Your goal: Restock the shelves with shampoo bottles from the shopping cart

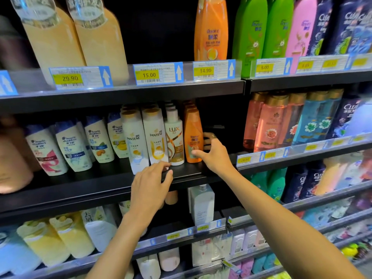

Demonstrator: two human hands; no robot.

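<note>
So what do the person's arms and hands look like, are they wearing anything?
Both arms are bare right to the picture's edge: no sleeves show. The left hand and the right hand have no gloves, and no watch or bracelet shows at either wrist. One right finger may carry a ring, but it is too blurry to tell.

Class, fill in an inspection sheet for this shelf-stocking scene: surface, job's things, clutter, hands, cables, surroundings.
Surface: black middle shelf, bottles upright in rows.
Job's things: orange Rejoice bottle, Lux bottle, Pantene bottles upright at front; cart not in view.
Clutter: nothing seen.
Hands: right hand grips the orange Rejoice bottle; left hand, fingers relaxed, reaches the Pantene bottles' base.
Cables: nothing seen.
Surroundings: price tags on the shelf above; green Rejoice bottles top right.
</note>
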